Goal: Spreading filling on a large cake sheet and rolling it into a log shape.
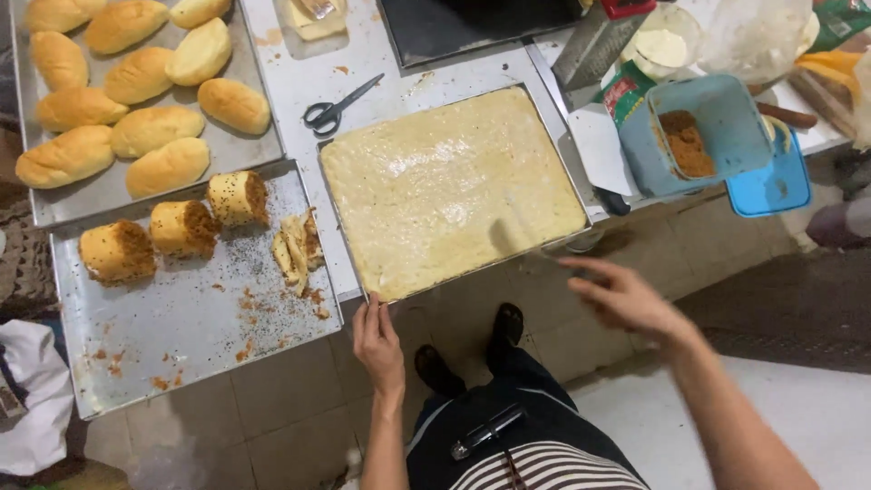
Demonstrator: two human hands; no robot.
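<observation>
My left hand [378,343] was nearest to me, fingers straight and open, holding nothing, with the fingertips resting on the near corner of the big tray of pale batter [451,189]. My right hand [624,298] hovered in the air just beyond the tray's near right corner, also open and empty, the fingers loosely spread.

The batter looked already spread flat over the whole tray, up to the edges, so I judged this part as done; nothing was sprinkled on top of it yet.

On the left, a steel tray [190,336] carried three cut bun pieces [181,227] coated with brown crumbs, one opened bun [298,245] and many loose crumbs; these seemed finished or nearly so.

Farther on, a second tray [245,145] held plain golden buns [136,91], not cut, so I think they were still waiting. Black scissors [337,108] lay on the table between the trays. At the far right, a blue container [717,127] with brown crumbs inside stood tilted.
</observation>
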